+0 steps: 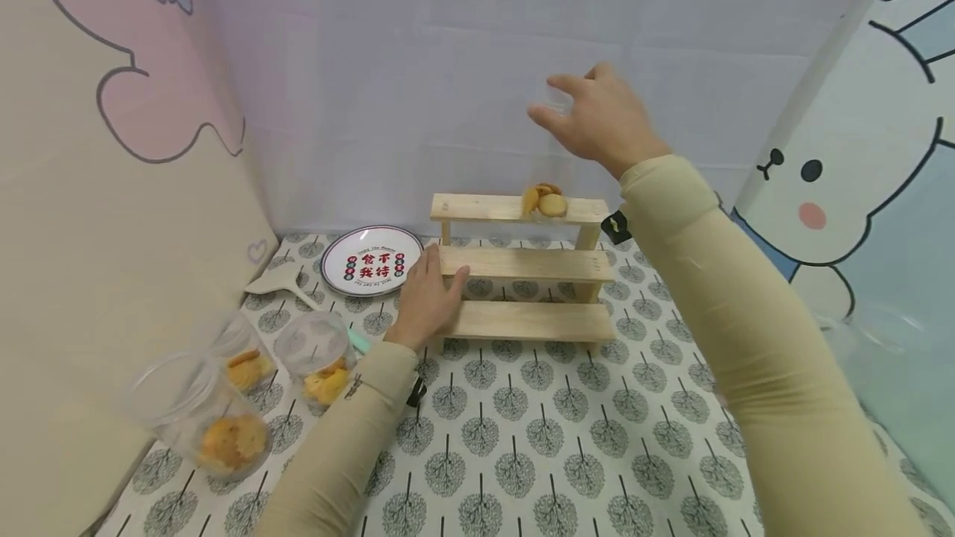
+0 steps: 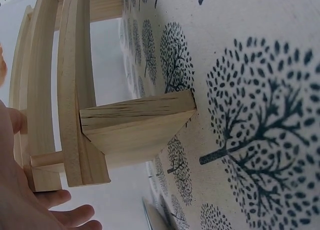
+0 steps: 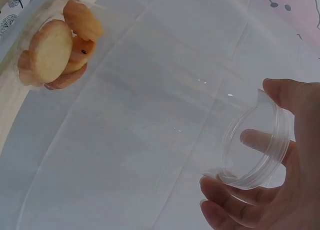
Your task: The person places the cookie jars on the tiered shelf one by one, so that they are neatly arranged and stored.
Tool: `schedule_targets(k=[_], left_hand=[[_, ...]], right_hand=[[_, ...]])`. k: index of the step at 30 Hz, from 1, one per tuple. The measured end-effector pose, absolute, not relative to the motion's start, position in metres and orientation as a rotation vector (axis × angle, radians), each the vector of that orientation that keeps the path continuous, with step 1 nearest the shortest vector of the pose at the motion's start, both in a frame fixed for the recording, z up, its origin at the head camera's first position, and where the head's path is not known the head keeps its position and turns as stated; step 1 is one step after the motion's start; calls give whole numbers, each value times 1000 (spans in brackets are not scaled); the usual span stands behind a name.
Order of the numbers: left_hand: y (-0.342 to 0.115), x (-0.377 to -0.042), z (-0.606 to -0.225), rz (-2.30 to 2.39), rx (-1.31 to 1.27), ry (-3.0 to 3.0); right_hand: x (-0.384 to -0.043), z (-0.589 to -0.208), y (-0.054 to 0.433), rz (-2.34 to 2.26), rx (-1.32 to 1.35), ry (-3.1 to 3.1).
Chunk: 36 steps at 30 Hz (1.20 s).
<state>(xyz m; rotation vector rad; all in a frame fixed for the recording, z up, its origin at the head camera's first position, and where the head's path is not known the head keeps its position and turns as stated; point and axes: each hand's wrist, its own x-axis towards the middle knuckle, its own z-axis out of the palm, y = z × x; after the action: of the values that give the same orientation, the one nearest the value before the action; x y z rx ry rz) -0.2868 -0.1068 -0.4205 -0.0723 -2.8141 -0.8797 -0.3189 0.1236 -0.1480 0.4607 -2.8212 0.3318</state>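
Observation:
A clear tall plastic jar [image 3: 150, 89] stands on the top tier of a wooden three-tier shelf [image 1: 522, 263], with several round golden cookies [image 1: 548, 202] at its bottom. My right hand [image 1: 600, 118] is raised above that tier, its fingers and thumb curled round the jar's clear top [image 3: 260, 145]. The jar's walls barely show against the pale backdrop. Lower down, my left hand [image 1: 427, 302] holds the left end of the middle tier, thumb over the board and fingers at its end, as the left wrist view shows.
To the left stand three clear jars with cookies, including a front jar [image 1: 167, 392] and a jar nearer the shelf [image 1: 313, 346]. A white plate [image 1: 336, 258] with red lettering and a white spoon-like utensil [image 1: 276, 278] lie behind them. Fabric walls [image 1: 507, 48] enclose the patterned cloth [image 1: 481, 404].

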Motion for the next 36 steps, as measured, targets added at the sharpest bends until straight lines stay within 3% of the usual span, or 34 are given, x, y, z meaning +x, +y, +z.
schedule_targets(k=[13,36], left_hand=[[-100,-278,-417,-891,-87,-2808],[-87,-269,-417,-899,-99,-2792]], right_hand=[[-328,-146,91,335,532,-2881],[-336,-153,75,419,519,-2929]])
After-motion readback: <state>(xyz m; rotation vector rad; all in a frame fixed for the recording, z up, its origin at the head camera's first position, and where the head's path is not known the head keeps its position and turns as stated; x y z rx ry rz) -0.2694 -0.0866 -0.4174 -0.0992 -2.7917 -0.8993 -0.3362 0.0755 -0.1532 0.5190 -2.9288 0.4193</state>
